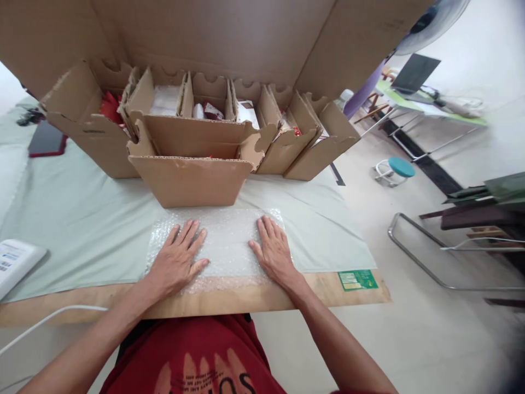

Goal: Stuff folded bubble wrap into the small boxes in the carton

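A sheet of clear bubble wrap (227, 241) lies flat on the pale green table cover (82, 224), near the table's front edge. My left hand (178, 260) rests palm down on the sheet's left part, fingers stretched out. My right hand (274, 251) lies flat on its right part, fingers also straight and apart. Neither hand holds anything. Just beyond the sheet stands an open cardboard box (191, 178).
Behind the front box stands a row of cardboard bins (287, 142) with red and white items inside, backed by a tall cardboard wall (213, 33). A white device (16, 260) sits at the left, a dark phone (47, 139) further back, a green label (357, 279) at the right corner.
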Demonstrator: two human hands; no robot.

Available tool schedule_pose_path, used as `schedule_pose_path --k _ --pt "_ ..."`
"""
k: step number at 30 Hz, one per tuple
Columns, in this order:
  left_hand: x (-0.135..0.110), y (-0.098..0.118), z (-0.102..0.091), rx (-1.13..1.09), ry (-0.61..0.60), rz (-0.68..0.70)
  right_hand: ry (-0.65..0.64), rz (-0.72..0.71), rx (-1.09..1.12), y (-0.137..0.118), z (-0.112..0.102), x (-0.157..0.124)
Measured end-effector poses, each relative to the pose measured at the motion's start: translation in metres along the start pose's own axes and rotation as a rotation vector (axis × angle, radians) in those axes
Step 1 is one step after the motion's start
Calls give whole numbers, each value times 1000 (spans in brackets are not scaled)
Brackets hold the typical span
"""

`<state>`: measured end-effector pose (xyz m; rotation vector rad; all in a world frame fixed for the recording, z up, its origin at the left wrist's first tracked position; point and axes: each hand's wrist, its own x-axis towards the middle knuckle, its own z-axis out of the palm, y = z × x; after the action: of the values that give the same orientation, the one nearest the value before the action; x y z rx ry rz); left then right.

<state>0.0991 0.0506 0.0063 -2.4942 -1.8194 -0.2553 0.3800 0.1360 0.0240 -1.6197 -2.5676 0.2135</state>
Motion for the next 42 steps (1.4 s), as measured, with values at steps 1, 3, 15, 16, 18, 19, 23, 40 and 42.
schedule_pose_path --k 1,3,15,16,18,19,23,40,42 --pt "-2 -4 0 9 0 15 13 13 -17 6 0 -10" --pt "-4 -8 -2 15 -12 42 17 23 -44 12 -2 -26" --pt "9 11 -9 -2 -49 -41 -88 -198 39 -35 -8 6" --pt "3 4 -8 8 -48 -88 -84 -174 19 -25 -6 3" --pt "-12 -10 -9 28 -34 -192 -33 -76 -32 4 -6 -10" --pt "-20 -16 -11 36 -20 -239 7 -19 -61 20 -6 -19" --pt "-40 -14 -23 45 43 -307 173 92 -149 73 -16 -60" --pt "-41 38 -31 -135 -13 -16 152 -144 618 67 -42 -56" --pt "-43 26 -32 -161 23 -56 146 13 813 64 -46 -55"
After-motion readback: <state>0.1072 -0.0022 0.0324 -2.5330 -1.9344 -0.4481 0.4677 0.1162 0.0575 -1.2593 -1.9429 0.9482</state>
